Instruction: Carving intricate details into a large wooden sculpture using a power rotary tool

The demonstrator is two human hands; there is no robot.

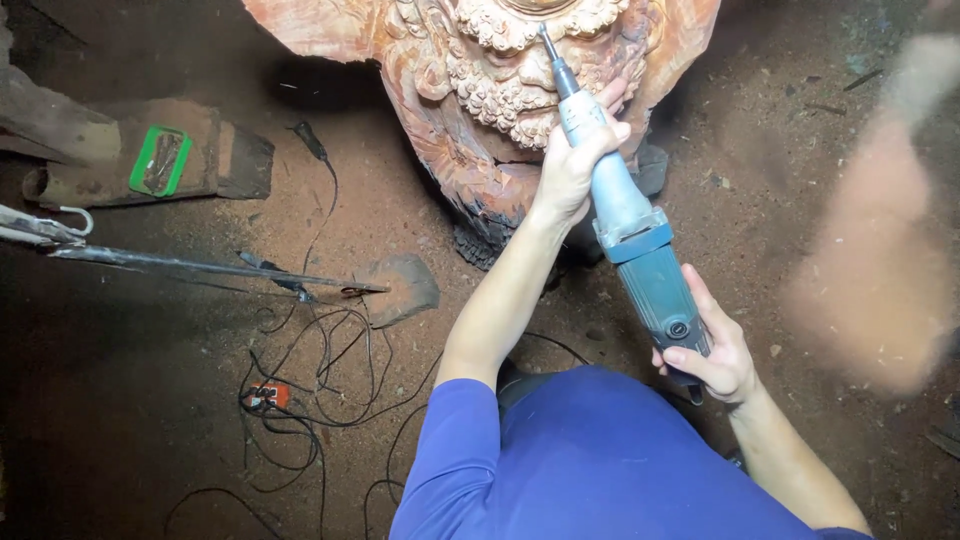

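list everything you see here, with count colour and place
carving: one, reddish wood, top centre
grinder: one, blue-grey, bit tip against the carving
cables: several, black, on the dirt lower left
green case: one, on a wood block, upper left
metal rod: one, grey, left
flat stone: one, brown, centre left
blur: one, tan, right edge, cannot tell what
left hand: grips the grinder's neck
right hand: holds the grinder's rear body

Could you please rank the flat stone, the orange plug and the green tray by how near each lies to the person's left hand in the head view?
From the left hand, which grips the front of the grinder:
1. Flat stone, on the dirt floor below and to its left.
2. Orange plug, lower left among the black cables.
3. Green tray, far left on a wooden block.
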